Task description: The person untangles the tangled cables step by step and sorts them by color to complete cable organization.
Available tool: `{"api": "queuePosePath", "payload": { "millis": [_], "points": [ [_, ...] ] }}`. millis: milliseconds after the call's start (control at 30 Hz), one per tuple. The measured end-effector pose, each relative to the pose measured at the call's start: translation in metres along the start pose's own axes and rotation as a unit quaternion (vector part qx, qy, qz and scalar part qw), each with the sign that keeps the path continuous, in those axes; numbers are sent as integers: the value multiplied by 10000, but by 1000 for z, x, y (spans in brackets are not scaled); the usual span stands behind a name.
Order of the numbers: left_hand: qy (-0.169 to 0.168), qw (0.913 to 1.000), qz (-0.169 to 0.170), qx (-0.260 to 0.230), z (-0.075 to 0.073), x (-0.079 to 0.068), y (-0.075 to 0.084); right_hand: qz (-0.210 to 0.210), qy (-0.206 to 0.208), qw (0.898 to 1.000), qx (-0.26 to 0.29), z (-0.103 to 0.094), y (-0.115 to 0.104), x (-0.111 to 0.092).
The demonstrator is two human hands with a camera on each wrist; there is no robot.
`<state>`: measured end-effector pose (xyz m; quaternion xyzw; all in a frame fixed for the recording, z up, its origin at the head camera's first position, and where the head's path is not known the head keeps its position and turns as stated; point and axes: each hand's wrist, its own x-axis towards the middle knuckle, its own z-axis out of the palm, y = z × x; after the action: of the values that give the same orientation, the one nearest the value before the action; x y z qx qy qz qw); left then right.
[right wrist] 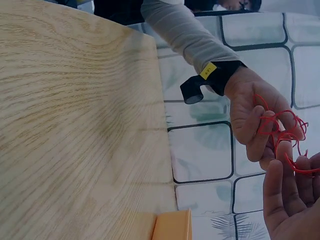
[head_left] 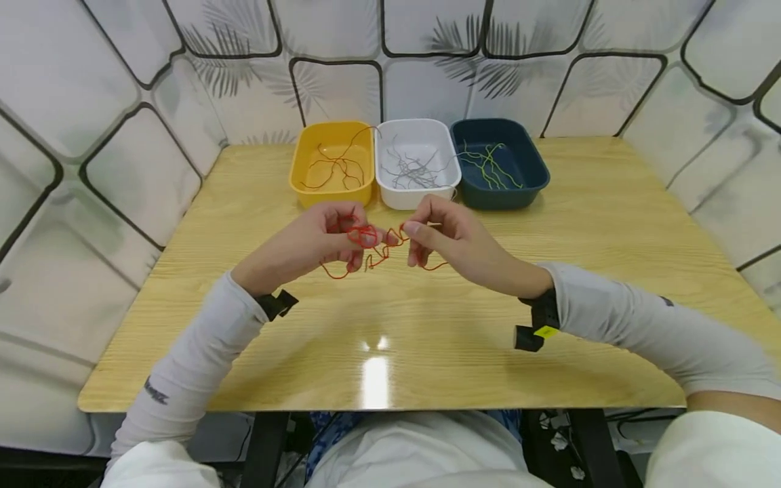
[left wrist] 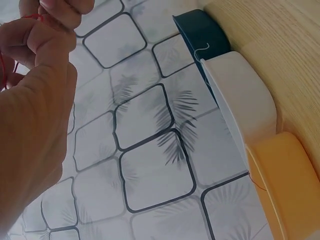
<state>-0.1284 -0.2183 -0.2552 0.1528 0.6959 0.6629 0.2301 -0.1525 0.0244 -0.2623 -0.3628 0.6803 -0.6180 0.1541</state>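
A tangled red string [head_left: 364, 236] hangs between the two hands, held above the table. My left hand [head_left: 314, 237] holds most of the tangle with its fingers and thumb, and a loose loop droops below it. With thumb and fingertips my right hand [head_left: 457, 237] pinches another part of the string, and a short tail shows beneath. In the right wrist view the red loops [right wrist: 280, 125] lie across the left hand's fingers, close to the right fingertips [right wrist: 275, 175]. The left wrist view shows mostly the back of the left hand [left wrist: 40, 95], hiding much of the string.
Side by side at the table's far edge stand a yellow bin [head_left: 332, 196] with orange-red strings, a white bin [head_left: 421, 198] with grey strings, and a dark blue bin [head_left: 506, 198] with yellow-green strings. Some strands hang over the rims. A patterned curtain [head_left: 342, 88] surrounds the wooden table [head_left: 293, 359].
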Motion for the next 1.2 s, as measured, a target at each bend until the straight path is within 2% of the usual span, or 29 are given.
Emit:
{"api": "queuePosePath", "payload": {
  "millis": [67,200,367,533,633,733,867,967,1033,1100,1200],
  "points": [
    [110,9999,-28,-50,-1,-5,-3,-153,-120,9998,12,7,0,4],
    [-17,9998,165,-125,1,-5,-5,-279,-98,9995,-135,8,-3,3],
    [-191,9989,330,-286,1,-4,-6,-214,-132,9974,-679,-4,-6,-2],
    [-194,9981,380,-435,-2,-7,-8,-407,-72,9899,-1352,-19,-6,-5],
    [38,9976,490,-490,-3,-8,-9,-510,-118,9853,-1626,-27,-6,-7],
    [476,9947,752,-522,-2,-7,-11,-415,-190,9808,-1895,-35,-6,-10],
    [1091,9830,1277,-735,-1,-5,-12,-6,-538,9765,-2086,-44,-3,-16],
    [1344,9749,1462,-1005,-1,-3,-11,278,-906,9760,-1962,-48,-2,-18],
    [1374,9743,1410,-1092,-2,-3,-10,348,-955,9770,-1874,-49,-2,-18],
    [1358,9758,1223,-1197,-4,-3,-10,406,-828,9803,-1745,-51,-4,-16],
    [1144,9819,846,-1249,-7,-5,-13,615,-304,9857,-1541,-57,-8,-9]
  ]
}}
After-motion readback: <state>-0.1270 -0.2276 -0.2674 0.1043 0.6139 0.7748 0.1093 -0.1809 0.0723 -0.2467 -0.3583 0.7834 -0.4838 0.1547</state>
